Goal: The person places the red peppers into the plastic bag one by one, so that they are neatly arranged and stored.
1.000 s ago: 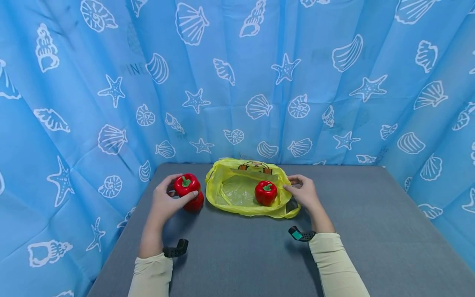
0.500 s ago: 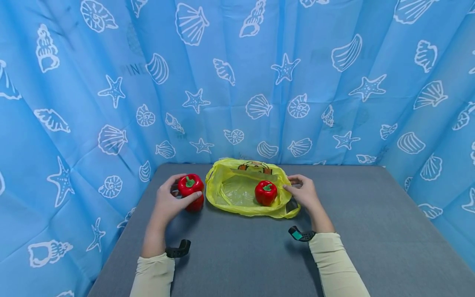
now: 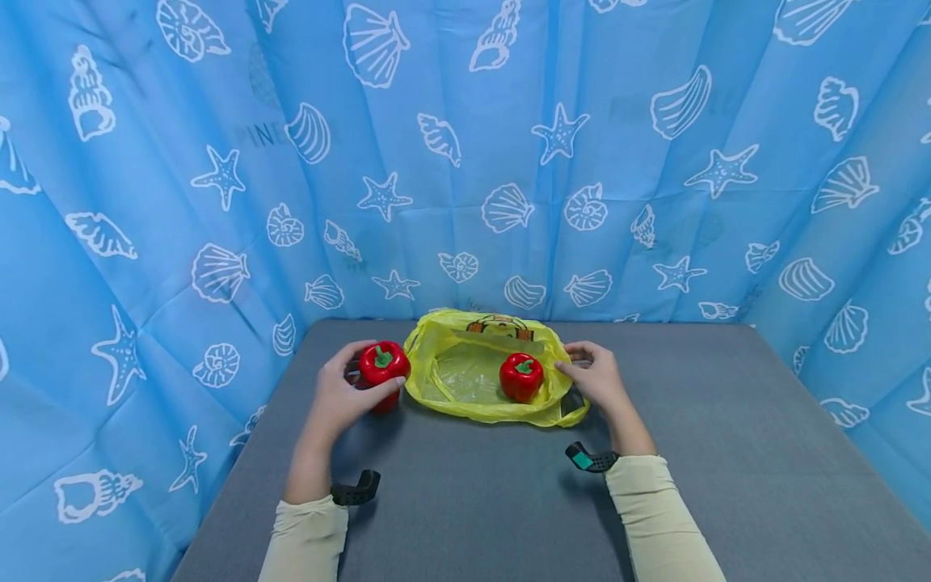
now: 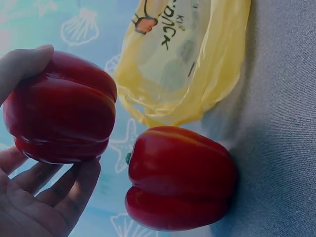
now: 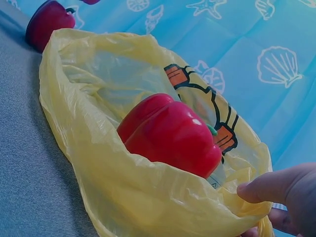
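1. Being gripped by the left hand (image 3: 342,394) was a raised red pepper (image 3: 384,365), held clear of the grey tabletop (image 3: 473,501), thumb on one side, curled fingers on the other, green stem shown to the head camera!
2. Pinched, too, between thumb and fingers of the right hand (image 3: 596,376), was the right rim of the yellow bag (image 3: 451,411), its mouth seen wide open.
3. Just below the raised one, a standing red pepper (image 4: 180,180) was spotted upright on the tabletop, partly covered in the head view; a gap between the two was revealed from the left wrist.
4. Very near the bag's left edge both were placed; whether it was touched could not be told.
5. Inside the bag's right half, a bagged red pepper (image 3: 520,380) was nestled, green stem showing.
6. Behind it, an orange-and-black drawing (image 3: 502,326) was printed; at the right front, a loop handle (image 3: 576,415) was splayed.
7. Beyond, a blue curtain (image 3: 509,145) was patterned with white shells and starfish.
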Action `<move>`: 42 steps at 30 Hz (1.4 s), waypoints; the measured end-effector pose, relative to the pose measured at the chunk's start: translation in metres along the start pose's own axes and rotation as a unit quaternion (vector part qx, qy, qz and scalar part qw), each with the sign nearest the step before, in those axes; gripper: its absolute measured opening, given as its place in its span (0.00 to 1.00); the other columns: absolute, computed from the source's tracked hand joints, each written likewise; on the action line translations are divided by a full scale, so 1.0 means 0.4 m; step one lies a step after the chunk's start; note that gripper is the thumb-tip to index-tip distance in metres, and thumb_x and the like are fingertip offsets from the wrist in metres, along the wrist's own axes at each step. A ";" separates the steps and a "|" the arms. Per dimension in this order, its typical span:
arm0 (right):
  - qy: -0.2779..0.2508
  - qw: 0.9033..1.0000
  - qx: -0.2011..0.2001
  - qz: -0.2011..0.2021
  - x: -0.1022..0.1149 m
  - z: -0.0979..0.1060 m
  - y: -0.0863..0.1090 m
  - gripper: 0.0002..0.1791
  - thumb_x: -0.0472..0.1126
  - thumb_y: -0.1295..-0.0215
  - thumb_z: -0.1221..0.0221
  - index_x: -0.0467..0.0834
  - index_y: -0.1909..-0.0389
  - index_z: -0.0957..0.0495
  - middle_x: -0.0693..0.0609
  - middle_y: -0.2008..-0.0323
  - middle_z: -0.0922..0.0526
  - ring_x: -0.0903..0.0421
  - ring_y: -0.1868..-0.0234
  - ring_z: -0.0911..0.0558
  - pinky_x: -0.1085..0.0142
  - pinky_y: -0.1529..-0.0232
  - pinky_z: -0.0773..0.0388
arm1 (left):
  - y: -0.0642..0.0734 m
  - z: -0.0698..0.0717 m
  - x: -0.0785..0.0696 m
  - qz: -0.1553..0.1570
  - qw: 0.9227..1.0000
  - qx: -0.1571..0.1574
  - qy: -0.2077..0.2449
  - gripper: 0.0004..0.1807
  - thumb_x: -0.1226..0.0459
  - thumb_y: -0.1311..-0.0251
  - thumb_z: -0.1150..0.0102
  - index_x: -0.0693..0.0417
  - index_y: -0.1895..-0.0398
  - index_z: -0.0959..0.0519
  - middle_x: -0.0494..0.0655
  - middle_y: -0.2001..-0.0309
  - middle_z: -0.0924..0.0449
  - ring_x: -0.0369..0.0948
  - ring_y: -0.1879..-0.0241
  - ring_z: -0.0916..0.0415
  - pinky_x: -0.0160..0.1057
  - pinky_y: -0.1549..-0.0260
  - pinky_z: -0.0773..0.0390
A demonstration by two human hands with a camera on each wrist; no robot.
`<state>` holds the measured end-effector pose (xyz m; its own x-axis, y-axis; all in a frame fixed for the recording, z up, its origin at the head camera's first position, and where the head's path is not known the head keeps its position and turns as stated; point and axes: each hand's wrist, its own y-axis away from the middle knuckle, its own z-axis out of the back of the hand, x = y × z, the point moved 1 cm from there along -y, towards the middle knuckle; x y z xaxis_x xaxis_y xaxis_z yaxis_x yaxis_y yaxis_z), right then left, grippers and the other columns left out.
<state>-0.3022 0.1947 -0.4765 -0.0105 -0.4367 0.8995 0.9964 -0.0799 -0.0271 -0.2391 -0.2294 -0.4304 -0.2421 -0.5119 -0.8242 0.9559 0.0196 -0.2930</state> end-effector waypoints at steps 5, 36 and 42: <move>-0.004 1.000 0.001 -0.001 0.001 0.003 0.000 0.22 0.42 0.26 0.34 0.35 0.36 0.21 0.35 0.43 0.18 0.42 0.43 0.15 0.61 0.52 0.12 | 0.001 -0.007 -0.006 -0.001 1.000 0.004 0.001 0.39 0.46 0.45 0.20 0.41 0.31 0.25 0.47 0.36 0.21 0.50 0.41 0.21 0.55 0.47 0.12; -0.017 1.000 0.002 0.006 -0.002 0.008 -0.001 0.21 0.40 0.26 0.35 0.36 0.37 0.21 0.36 0.43 0.18 0.41 0.43 0.15 0.61 0.52 0.12 | 0.010 -0.121 -0.029 -0.031 0.996 0.084 0.021 0.38 0.50 0.49 0.17 0.39 0.34 0.23 0.45 0.39 0.18 0.49 0.45 0.20 0.47 0.52 0.12; -0.017 1.000 0.002 0.007 -0.004 0.007 0.002 0.21 0.41 0.26 0.35 0.36 0.37 0.21 0.36 0.43 0.18 0.41 0.44 0.15 0.59 0.52 0.12 | 0.014 -0.129 -0.038 -0.029 0.995 0.088 0.027 0.39 0.51 0.50 0.16 0.38 0.34 0.23 0.44 0.39 0.19 0.48 0.45 0.21 0.46 0.52 0.12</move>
<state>-0.3011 0.1978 -0.4768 0.0072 -0.4069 0.9135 0.9967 -0.0706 -0.0393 -0.2385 -0.1770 -0.4447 -0.3014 -0.4605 -0.8349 0.9533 -0.1619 -0.2548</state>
